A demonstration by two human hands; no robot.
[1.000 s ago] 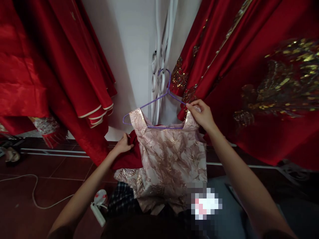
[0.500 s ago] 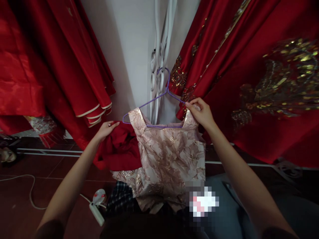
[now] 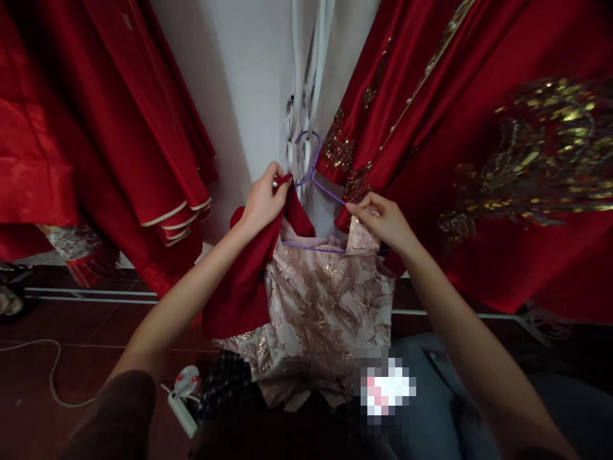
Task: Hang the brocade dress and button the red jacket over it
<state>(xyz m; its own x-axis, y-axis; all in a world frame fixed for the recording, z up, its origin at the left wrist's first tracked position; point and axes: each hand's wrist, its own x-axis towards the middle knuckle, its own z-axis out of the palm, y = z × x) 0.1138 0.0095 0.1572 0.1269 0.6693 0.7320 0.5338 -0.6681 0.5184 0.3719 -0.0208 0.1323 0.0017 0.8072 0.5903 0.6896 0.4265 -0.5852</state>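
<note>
In the head view a purple wire hanger (image 3: 329, 192) carries a pale pink-and-gold floral brocade garment (image 3: 330, 306) with wide shoulder straps. My right hand (image 3: 380, 220) is closed at the hanger's right arm, beside the right strap, pinching there. My left hand (image 3: 265, 195) is closed on the edge of a plain red garment (image 3: 242, 287), holding it up near the hanger's neck. This red cloth drapes over the left side of the brocade and hides the left strap and the hanger's left end.
Red garments (image 3: 158, 128) hang at left, and red cloth with gold sequins (image 3: 541, 147) hangs at right. White scrolled metalwork (image 3: 306, 76) stands against the wall behind the hanger. A white power strip (image 3: 182, 412) and a cord (image 3: 52, 377) lie on the floor.
My left hand has moved right and up, drawing the red garment over the left strap toward the hanger's neck. My right hand stays at the right arm of the hanger.
</note>
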